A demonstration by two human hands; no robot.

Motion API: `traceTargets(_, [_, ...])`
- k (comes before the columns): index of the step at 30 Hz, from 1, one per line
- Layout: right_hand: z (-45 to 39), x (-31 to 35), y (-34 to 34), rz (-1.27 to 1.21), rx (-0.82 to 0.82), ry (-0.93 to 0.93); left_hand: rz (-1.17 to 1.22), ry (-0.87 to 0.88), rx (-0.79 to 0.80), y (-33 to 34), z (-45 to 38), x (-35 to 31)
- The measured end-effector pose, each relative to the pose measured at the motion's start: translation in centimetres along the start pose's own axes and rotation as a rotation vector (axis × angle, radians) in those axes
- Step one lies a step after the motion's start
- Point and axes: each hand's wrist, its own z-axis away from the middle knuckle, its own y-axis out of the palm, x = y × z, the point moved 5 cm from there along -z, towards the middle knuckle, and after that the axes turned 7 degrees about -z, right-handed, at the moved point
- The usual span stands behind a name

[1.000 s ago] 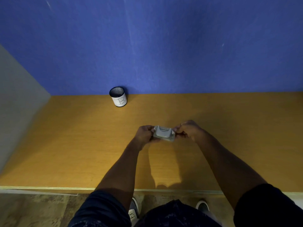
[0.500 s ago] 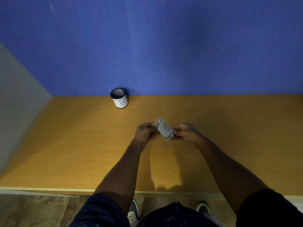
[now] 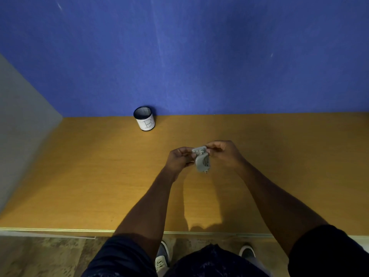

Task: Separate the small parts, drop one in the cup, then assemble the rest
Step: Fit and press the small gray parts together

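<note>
A small grey plastic part (image 3: 202, 159) hangs above the middle of the wooden table (image 3: 99, 176), held between both hands. My left hand (image 3: 179, 158) pinches its upper left side. My right hand (image 3: 224, 152) grips its top end, where a flat tab sticks out. The part now stands nearly upright, long side toward me, with a small pin at its lower end. A black mesh cup (image 3: 144, 118) with a white label marked "B" stands at the back of the table against the blue wall, well to the left of my hands.
A blue wall (image 3: 199, 56) closes the table's far side and a grey panel (image 3: 20, 126) its left side. The table's front edge (image 3: 60, 229) runs just before my body, with floor and shoes below.
The grey part has turned between my hands from lying level to nearly upright. Both hands stayed on it and shifted slightly right and up.
</note>
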Motion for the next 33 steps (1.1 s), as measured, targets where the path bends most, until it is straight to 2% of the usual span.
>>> traceTargets(4, [0.2,0.4,0.3,0.072,-0.045,-0.059,-0.004,-0.019,0.025,0.1,-0.2,0.2])
traceTargets(8, [0.1,0.1,0.4,0.075,-0.115,-0.026,0.028,-0.028,0.048,0.4,-0.2,0.2])
traceTargets(13, [0.3,-1.3,0.0,-0.151,-0.204,0.077,-0.086,-0.020,0.027,1.2,-0.2,-0.4])
traceTargets(19, [0.8,-1.9,-0.5,-0.381,-0.056,0.165,-0.357,0.052,-0.094,0.9,-0.3,-0.7])
traceTargets(23, [-0.4,-0.9,-0.4,-0.149,0.006,0.090,-0.582,0.072,-0.045,1.1,-0.9,-1.0])
traceTargets(28, [-0.8,0.0,-0.4,0.105,0.139,0.029,-0.672,0.112,-0.043,1.3,-0.9,-1.1])
traceTargets(33, [-1.2,0.4,0.1,0.252,0.110,-0.019,-0.730,0.149,-0.077,1.6,-0.9,-1.5])
